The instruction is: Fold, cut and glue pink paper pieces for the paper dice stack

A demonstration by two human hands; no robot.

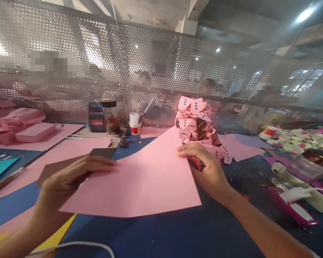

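Observation:
A pink paper sheet (140, 186) is held up above the blue table, slightly bowed. My left hand (67, 179) grips its left edge, fingers on top and the thumb hidden beneath. At the right edge, my right hand (207, 168) pinches the same sheet. A red and dark loop (195, 163), like a scissors handle, shows by the right palm; the rest of it is hidden. Behind the sheet rises a stack of folded pink paper pieces (196, 125) with dark and blue dots.
Coloured sheets (13, 200) and folded pink paper (34, 130) lie left. A jar (113, 118) and paper cup (135, 128) stand before a perforated metal screen (161, 64). Right are paper scraps (298, 139), a clear container (307, 165) and a magenta device (292, 206). A white cable (78, 243) lies in front.

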